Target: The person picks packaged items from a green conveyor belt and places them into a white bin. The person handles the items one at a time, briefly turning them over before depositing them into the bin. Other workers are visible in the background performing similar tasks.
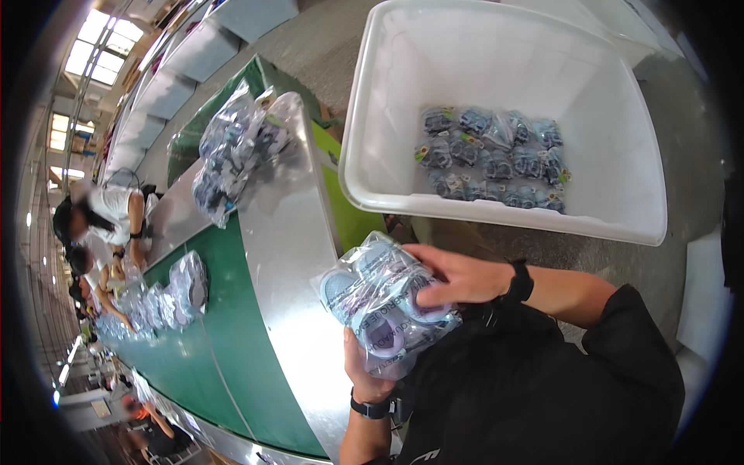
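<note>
Between my two hands are light blue shoes (358,280) in clear plastic bags with dark print, held in front of my body. My left hand (363,370) grips them from below at the near side, its fingers mostly hidden behind the bags. On the upper right side, my right hand (463,277) is closed on the bags, thumb over a shoe opening with a lilac lining. The bundle is at the edge of the metal table, close to the white bin (504,217). Inside that bin, several bagged shoes (496,161) lie in rows on the bottom.
A heap of bagged shoes (236,151) lies on the metal tabletop (283,232) at the far left. More bagged shoes (186,283) rest on the green conveyor belt (209,364). Several people work along its far side, including a person in white (116,209). White bins (198,50) line the back.
</note>
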The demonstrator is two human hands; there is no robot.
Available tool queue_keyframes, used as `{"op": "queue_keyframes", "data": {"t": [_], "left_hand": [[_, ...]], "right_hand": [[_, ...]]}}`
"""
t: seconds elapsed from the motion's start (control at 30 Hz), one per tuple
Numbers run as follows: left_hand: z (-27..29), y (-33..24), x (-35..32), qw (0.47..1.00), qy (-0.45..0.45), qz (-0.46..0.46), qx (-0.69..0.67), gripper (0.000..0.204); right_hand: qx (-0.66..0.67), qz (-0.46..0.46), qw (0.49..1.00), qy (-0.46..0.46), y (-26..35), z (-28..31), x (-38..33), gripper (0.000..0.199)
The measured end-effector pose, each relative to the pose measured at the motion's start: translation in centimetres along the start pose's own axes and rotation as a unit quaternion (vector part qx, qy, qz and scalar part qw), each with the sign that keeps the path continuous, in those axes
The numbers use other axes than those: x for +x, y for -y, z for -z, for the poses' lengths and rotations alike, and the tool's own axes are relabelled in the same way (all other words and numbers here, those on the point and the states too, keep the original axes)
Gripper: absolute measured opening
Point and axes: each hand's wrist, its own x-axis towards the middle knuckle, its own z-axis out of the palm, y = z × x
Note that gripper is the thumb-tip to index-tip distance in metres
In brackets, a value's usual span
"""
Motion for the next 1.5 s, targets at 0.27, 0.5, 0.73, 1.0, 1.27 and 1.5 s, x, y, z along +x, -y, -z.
{"op": "queue_keyframes", "data": {"t": [0.27,0.5,0.73,1.0,1.27,1.5], "left_hand": [[0.9,-1.0,1.3,0.988,0.032,0.052,0.143,0.063],[5.8,-3.8,1.2,0.949,-0.161,-0.064,0.265,0.043],[8.1,-3.7,2.0,0.945,-0.216,-0.046,0.24,0.042],[8.6,-3.4,1.8,0.943,-0.235,-0.05,0.231,0.041],[9.0,-3.8,2.1,0.94,-0.227,-0.047,0.251,0.04],[9.4,-5.3,2.4,0.951,-0.198,0.002,0.236,0.039]], "right_hand": [[0.2,-0.013,0.964,-0.176,1.6,5.1,0.7,0.065],[-0.04,0.079,0.923,-0.373,5.9,18.1,0.4,0.08],[-0.121,0.018,0.904,-0.409,1.8,25.2,4.2,0.095],[-0.247,-0.161,0.901,-0.317,-2.9,27.0,2.3,0.087],[-0.323,-0.139,0.892,-0.285,-1.1,23.7,-6.6,0.062],[-0.362,-0.054,0.87,-0.331,-3.6,17.6,-10.0,0.051]]}}
